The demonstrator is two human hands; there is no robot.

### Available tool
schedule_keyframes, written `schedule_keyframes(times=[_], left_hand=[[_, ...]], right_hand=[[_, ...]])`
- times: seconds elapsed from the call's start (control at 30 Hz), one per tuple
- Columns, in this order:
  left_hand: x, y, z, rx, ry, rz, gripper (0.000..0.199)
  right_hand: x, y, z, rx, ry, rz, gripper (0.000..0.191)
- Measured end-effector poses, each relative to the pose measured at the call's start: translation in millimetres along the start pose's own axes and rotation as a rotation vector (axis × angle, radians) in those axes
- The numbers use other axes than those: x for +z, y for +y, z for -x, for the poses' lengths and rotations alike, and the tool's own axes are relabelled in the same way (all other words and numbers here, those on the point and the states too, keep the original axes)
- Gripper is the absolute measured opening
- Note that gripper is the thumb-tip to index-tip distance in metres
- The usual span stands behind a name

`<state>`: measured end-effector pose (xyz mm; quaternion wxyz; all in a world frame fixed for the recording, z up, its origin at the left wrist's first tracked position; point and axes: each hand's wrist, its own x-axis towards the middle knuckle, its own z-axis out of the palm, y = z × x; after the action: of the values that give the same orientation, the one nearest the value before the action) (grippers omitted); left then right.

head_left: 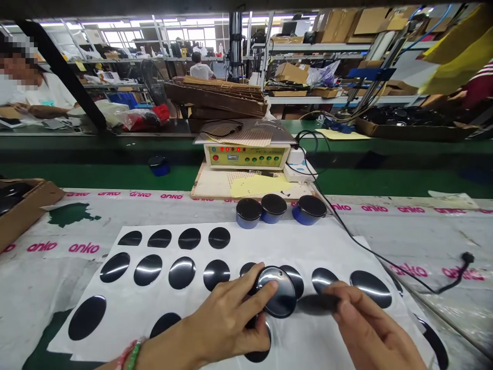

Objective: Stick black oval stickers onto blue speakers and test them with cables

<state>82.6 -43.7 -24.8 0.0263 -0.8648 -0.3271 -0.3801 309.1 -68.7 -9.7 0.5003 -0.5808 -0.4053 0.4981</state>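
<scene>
My left hand (231, 311) grips a round piece with a glossy black top (283, 295), tilted toward me above the white sheet, its index finger lying on the top. Just to the right, my right hand (372, 321) pinches a thin dark disc (314, 304) by its edge; it is blurred and close to the round piece. Beneath both hands spreads a white sheet (308, 246) bearing rows of glossy black round stickers (182, 273). Behind the sheet stand three blue round containers with black tops (309, 208).
A control box with red lights and green buttons (246, 156) stands on a board at the back. A black cable with a plug (435, 292) crosses the right side. Cardboard boxes stand at left (29, 216) and back right (414, 131). Another blue container (159, 166) sits farther back.
</scene>
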Motion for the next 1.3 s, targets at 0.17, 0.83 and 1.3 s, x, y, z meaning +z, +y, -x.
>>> schedule_keyframes(times=[0.17,0.83,1.3], left_hand=[[-5.9,-2,0,-0.084,-0.090,0.114,0.046],[-7.3,-8,-2,-0.441,-0.320,0.552,0.091],[-7.0,-6,0,-0.438,-0.313,0.562,0.091]], right_hand=[[15,-6,-10,0.114,0.121,-0.171,0.039],[54,11,-7,-0.071,-0.034,0.050,0.028],[53,7,-4,-0.344,0.039,0.334,0.022]])
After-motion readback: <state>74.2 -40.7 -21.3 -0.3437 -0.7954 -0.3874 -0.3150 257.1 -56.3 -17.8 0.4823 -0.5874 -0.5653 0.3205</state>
